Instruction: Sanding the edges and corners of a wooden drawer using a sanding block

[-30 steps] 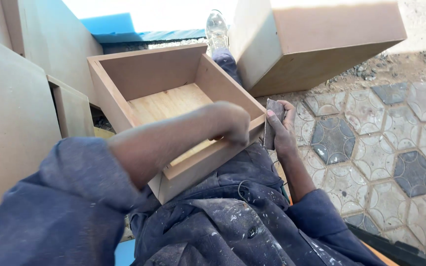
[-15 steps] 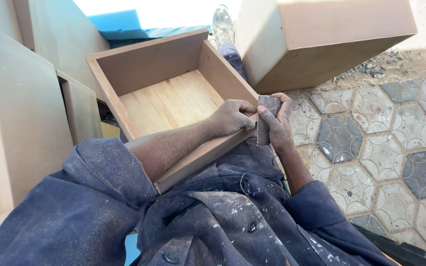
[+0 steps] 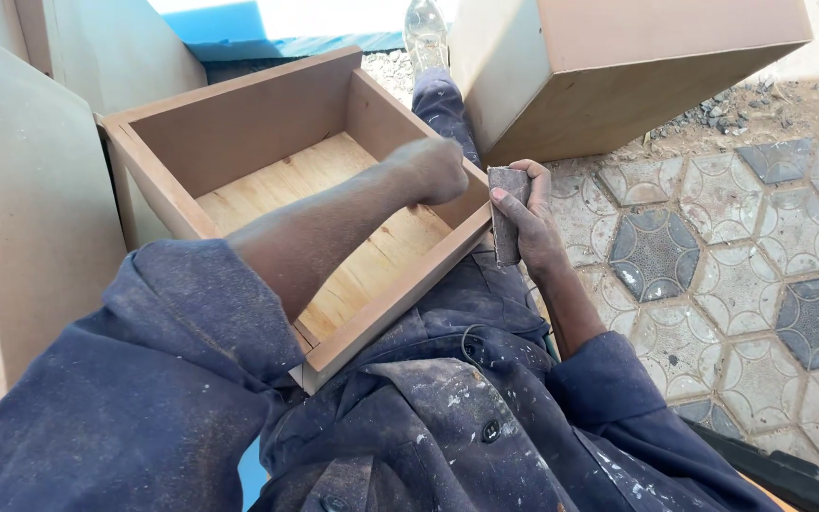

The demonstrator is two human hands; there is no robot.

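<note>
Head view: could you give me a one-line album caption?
Left hand on a wooden drawer box's rim, right hand gripping a sanding block beside it.

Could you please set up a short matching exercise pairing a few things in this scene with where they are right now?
Things:
1. open-topped brown wooden drawer box
2. folded grey sandpaper piece
3. clear plastic bottle
4. large closed brown board box

Places:
A. on the ground at the top of the view, beyond the knee
B. gripped in the right hand
C. resting on the lap, left hand on its side wall
D. tilted on the patterned paving, upper right

Pairs: 1-C, 2-B, 3-A, 4-D
</note>
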